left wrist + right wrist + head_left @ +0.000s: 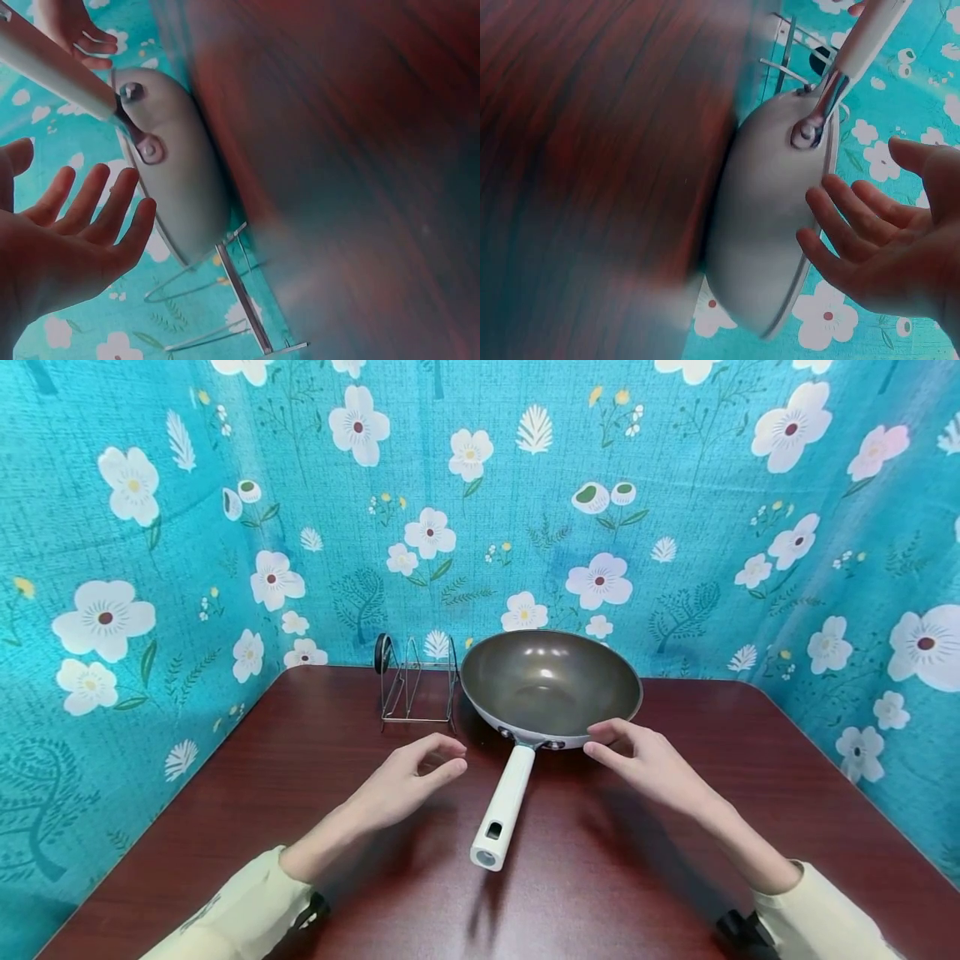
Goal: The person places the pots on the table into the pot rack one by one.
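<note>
A wok (551,689) with a dark inside and a pale outside sits upright on the table, its white handle (510,797) pointing toward me. To the left of the handle hovers my left hand (408,781), fingers loosely bent and holding nothing. My right hand (652,768) is at the wok's front right rim with relaxed, parted fingers; whether the fingertips touch the rim I cannot tell. In the left wrist view the left hand (82,240) has its palm and spread fingers in sight. The right wrist view has the right hand (892,255) beside the wok's outer wall (757,202).
A metal wire rack (416,720) with a black round piece (383,653) on its left end stands just left of the wok. The dark red wooden table (300,793) is enclosed by a blue flowered curtain (300,510) at the back and sides.
</note>
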